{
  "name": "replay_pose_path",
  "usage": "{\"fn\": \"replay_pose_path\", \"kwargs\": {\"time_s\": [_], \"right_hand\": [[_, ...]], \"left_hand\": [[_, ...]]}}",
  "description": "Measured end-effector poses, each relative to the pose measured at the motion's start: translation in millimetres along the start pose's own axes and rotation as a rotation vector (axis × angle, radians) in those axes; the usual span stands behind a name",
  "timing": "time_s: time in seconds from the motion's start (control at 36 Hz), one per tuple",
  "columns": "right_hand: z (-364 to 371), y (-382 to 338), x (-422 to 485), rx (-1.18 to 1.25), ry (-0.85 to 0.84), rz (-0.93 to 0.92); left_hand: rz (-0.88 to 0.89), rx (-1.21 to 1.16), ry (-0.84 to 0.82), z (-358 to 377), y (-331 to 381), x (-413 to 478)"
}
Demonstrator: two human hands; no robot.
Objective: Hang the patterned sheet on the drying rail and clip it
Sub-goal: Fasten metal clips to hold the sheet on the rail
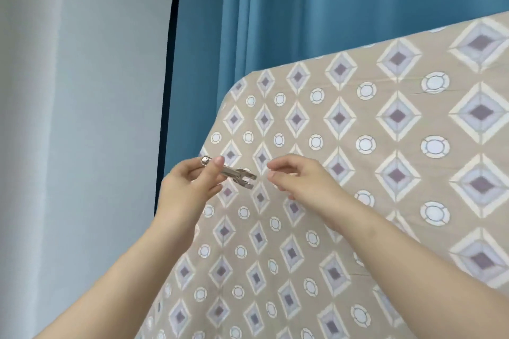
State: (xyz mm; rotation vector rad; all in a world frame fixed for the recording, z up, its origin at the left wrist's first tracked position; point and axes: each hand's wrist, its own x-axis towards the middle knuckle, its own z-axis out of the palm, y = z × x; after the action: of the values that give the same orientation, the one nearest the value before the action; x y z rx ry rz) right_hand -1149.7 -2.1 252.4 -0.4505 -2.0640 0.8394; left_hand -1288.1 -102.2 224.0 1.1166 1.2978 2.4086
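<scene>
Pinching a metal clip (228,172) in the left grip (190,181), thumb on top, forked mouth aimed at the right grip (300,179). Hovering with the right grip just beside that mouth, fingers curled at the patterned sheet (358,146); cannot tell whether nipping cloth or grasping nothing. Directly behind both grips, spreading right, up and down from them: the sheet, draped over a rounded upper edge, hiding whatever carries it. Above and beyond the grips, a blue curtain (303,8); left of the left grip, a pale curtain (68,91).

Draped tan diamond-patterned sheet (358,173), metal clip (234,173)
</scene>
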Motion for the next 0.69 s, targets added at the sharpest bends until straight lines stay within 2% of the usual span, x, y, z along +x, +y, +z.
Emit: {"fn": "replay_pose_path", "kwargs": {"time_s": [0.14,0.33,0.39,0.5,0.56,0.64,0.69], "right_hand": [[41.8,-3.5,39.5,-0.106,-0.094,-0.037],[89.6,-9.7,94.4,-0.254,-0.056,-0.072],[93.1,-10.8,106.7,-0.311,0.02,-0.075],[91.1,-13.6,119.3,-0.29,0.185,-0.049],[89.4,-13.6,124.1,-0.286,0.22,-0.026],[87.0,-12.4,131.5,-0.277,0.247,-0.007],[85.6,-11.4,135.8,-0.245,0.262,-0.008]], "left_hand": [[0.029,-0.063,-0.179,-26.4,-13.7,51.7],[-0.003,-0.07,-0.44,-44.5,-25.9,121.3],[-0.035,-0.085,-0.414,-44.7,-28.9,144.0],[-0.046,-0.007,-0.25,-43.2,-50.8,183.9],[-0.14,0.075,-0.251,-39.2,-62.6,199.6],[-0.335,0.185,-0.487,-28.5,-67.5,221.3],[-0.383,0.221,-0.648,-26.5,-66.9,228.2]]}}
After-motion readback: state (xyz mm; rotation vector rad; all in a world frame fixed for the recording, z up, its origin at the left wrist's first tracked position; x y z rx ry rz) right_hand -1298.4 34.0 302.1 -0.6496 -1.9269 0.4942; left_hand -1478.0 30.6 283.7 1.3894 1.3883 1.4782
